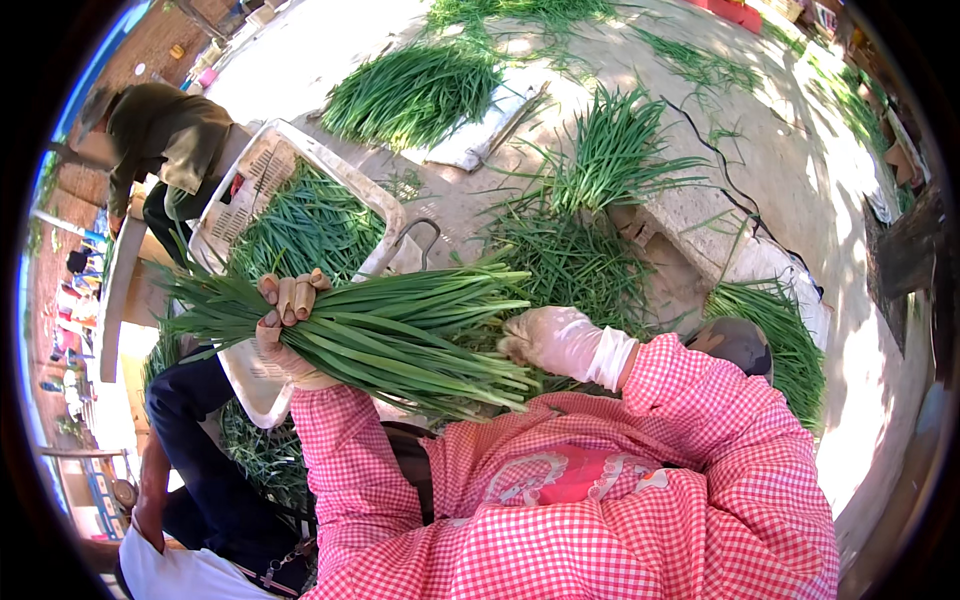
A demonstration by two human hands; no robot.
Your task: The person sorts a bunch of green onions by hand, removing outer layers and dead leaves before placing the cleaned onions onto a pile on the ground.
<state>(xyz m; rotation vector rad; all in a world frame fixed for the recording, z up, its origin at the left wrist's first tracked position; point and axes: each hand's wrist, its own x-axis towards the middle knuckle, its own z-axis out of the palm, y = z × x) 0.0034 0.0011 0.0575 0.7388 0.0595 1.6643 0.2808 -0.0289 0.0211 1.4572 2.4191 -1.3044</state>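
My left hand (292,322), gloved with tape round its fingers, grips a thick bundle of green garlic chives (405,322). The leafy tips point left and the pale stem ends point right. At the stem ends is my right hand (551,345), in a thin whitish glove, its fingers curled; what lies between those fingers cannot be made out. Beyond my hands a heap of loose chives (570,262) covers the ground, with an upright bunch of chives (607,157) behind it.
A white plastic crate (382,202) with chives stands at the left. More chives (420,90) lie behind, others (772,330) at the right by a stone slab (682,225). A black cable (712,150) crosses the ground. One person (172,135) bends at upper left; another's leg (187,450) is close at left.
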